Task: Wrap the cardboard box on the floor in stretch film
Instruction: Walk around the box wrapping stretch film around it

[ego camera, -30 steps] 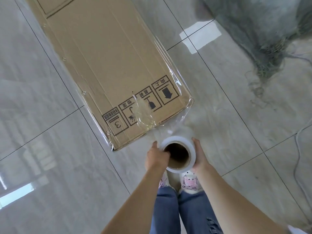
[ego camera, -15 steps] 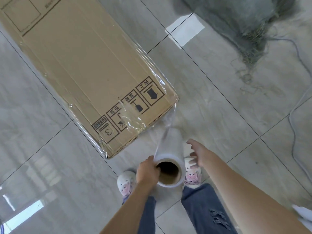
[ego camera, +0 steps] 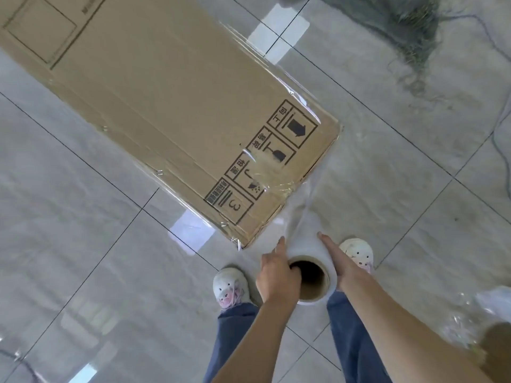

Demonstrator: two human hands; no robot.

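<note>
A long brown cardboard box (ego camera: 171,106) lies flat on the tiled floor, its near end printed with handling symbols and partly covered in clear film. I hold a roll of stretch film (ego camera: 307,252) upright just below the box's near right corner. A strip of film (ego camera: 309,194) runs from the roll up to that corner. My left hand (ego camera: 276,275) grips the roll's left side with fingers hooked into the cardboard core. My right hand (ego camera: 340,261) presses flat along the roll's right side.
The grey tiled floor (ego camera: 83,244) is glossy with window reflections. A dark tangled net or mat (ego camera: 409,26) and thin cables (ego camera: 500,128) lie at the upper right. My two white shoes (ego camera: 229,286) stand just below the box. A bundle of crumpled clear film (ego camera: 486,305) lies at the right edge.
I have stepped to the left around the box's near end, so the box sits further right in view. My right hand has come back onto the roll. More film trails to the corner.
</note>
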